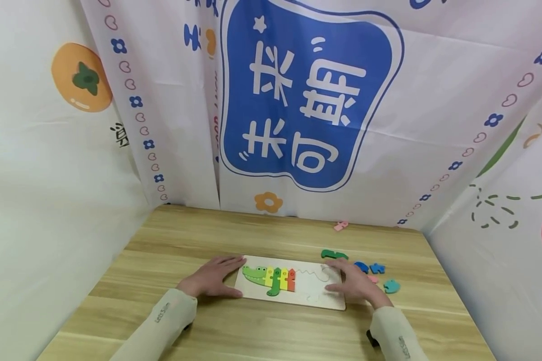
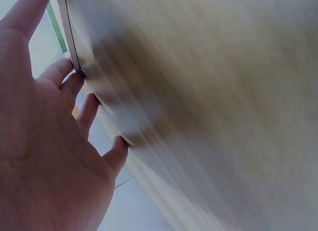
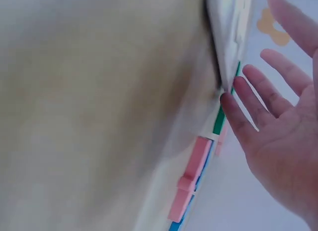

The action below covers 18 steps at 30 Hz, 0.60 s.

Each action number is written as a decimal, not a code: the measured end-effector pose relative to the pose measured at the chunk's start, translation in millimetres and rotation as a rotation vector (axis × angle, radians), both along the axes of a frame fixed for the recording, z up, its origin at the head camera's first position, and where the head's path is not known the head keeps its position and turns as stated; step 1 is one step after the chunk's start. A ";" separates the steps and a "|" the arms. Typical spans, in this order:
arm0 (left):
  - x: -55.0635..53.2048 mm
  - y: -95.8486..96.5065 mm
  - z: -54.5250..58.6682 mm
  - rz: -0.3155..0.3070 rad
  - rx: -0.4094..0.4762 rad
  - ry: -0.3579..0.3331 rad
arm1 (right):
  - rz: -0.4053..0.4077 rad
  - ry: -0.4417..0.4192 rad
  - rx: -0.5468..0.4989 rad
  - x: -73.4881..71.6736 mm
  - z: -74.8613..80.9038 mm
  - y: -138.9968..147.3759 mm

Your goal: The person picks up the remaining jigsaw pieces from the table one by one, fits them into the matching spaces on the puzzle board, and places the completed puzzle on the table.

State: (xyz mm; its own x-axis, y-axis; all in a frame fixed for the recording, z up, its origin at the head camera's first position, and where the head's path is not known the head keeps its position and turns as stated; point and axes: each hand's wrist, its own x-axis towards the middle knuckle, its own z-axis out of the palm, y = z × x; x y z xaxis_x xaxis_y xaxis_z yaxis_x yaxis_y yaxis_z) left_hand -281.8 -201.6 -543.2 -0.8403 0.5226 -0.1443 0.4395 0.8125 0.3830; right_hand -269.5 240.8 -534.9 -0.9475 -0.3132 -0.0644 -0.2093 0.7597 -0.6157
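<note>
Counter (image 1: 257,328) of striped wood is meeting printed fabric (image 1: 180,125) in the head view, carrying a crocodile puzzle board (image 1: 307,287) between left hand (image 1: 213,279) and right hand (image 1: 356,282), both loosely spread, looking blurred in the left wrist view, and bearing a pink piece (image 3: 190,184) in the right wrist view.

From here I see a wood-grain table (image 1: 235,333), a white curtain (image 1: 442,100) behind it bearing a blue sign (image 1: 298,118) and orange flower (image 1: 261,201), and a printed fruit (image 1: 70,75) at left.
</note>
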 end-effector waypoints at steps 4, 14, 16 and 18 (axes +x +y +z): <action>0.5 0.4 2.5 0.000 -0.002 -0.007 | -0.068 0.015 -0.070 -24.3 6.2 6.6; 0.0 0.0 0.1 0.006 -0.011 0.001 | -0.177 0.034 0.022 -100.8 3.4 23.4; 0.3 -0.5 -0.4 0.005 -0.007 0.003 | -0.175 0.000 0.037 -108.1 0.5 22.5; -0.2 -0.5 -1.1 0.002 0.001 0.006 | -0.155 -0.008 0.054 -113.2 -1.9 21.4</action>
State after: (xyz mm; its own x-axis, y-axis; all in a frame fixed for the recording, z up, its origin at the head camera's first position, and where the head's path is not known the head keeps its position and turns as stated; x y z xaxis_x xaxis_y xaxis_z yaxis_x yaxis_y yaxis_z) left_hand -282.0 -202.1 -544.3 -0.8423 0.5208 -0.1393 0.4398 0.8132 0.3810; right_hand -382.7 262.2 -536.8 -0.9836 -0.1588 -0.0852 -0.0817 0.8145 -0.5744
